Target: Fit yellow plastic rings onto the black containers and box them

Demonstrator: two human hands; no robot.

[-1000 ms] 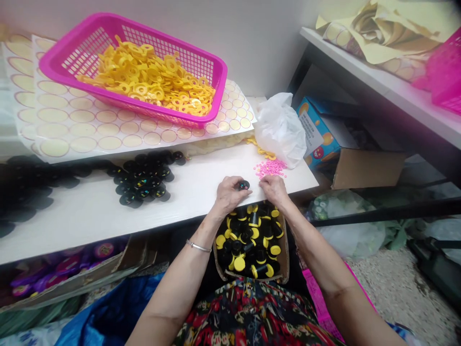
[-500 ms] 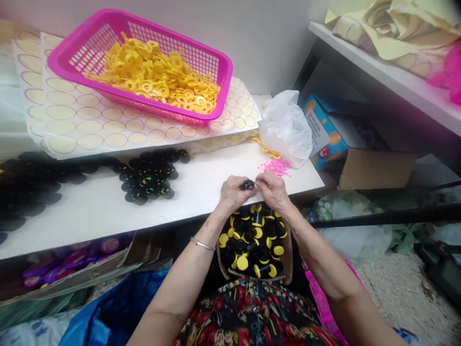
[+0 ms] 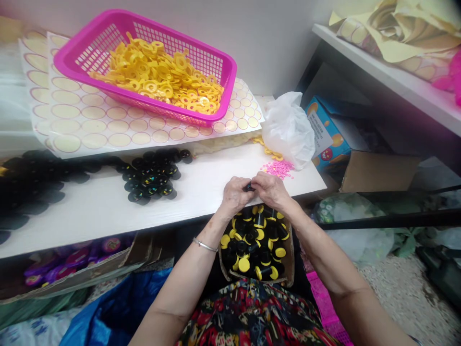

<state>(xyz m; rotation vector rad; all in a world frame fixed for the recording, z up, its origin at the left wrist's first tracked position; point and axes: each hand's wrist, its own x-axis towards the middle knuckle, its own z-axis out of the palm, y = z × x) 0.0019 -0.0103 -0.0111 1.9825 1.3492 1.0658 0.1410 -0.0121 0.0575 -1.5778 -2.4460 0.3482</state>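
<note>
My left hand [image 3: 234, 193] is closed around a small black cylinder-shaped piece [image 3: 248, 187], just over the table's front edge. The fingers of my right hand [image 3: 270, 187] are pinched together over its open-looking top and cover part of it; whatever they hold is hidden. Right behind that hand lies a heap of tiny pink pieces [image 3: 278, 169]. Below both hands, on the lap, stands a carton [image 3: 290, 274] with many black cylinders with yellow ends [image 3: 244, 264]. Off to the left, black pieces with coloured bits inside [image 3: 149, 179] stand grouped on the table.
At the back a pink basket [image 3: 144, 108] full of yellow ring-shaped parts [image 3: 158, 72] rests on sticker sheets [image 3: 118, 139]. A white plastic bag [image 3: 290, 129] and an opened blue box [image 3: 320, 127] are on the right. More black pieces [image 3: 32, 187] crowd the far left.
My right hand has moved left onto the top of the black piece, which is now mostly covered. The whole view has shifted slightly.
</note>
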